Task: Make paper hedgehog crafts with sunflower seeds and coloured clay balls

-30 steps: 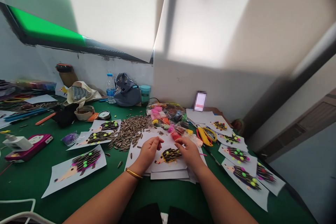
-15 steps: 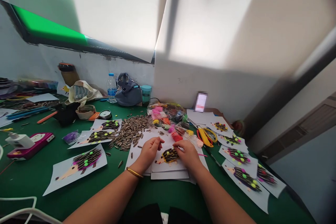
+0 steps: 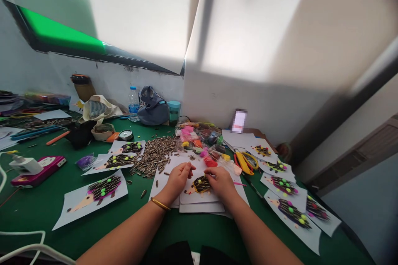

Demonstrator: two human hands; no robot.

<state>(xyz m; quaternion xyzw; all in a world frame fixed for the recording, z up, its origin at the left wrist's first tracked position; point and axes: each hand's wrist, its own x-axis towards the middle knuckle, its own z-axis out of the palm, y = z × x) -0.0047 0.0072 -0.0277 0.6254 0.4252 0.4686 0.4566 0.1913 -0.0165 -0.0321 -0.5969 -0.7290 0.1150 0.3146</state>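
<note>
The hedgehog picture [image 3: 201,184] lies on stacked white paper [image 3: 202,208] at the middle of the green desk [image 3: 192,227]. The right hand [image 3: 221,183] has its fingertips at the hedgehog's back, grip narrow — contents cannot be told. The left hand [image 3: 178,180] is curled beside it, grip narrow — contents likewise hidden. Striped seeds [image 3: 159,151] lie heaped beyond.

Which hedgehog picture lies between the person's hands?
The yellow-edged hedgehog on the central paper stack, between left hand and right hand; the others lie farther out to either side.
</note>
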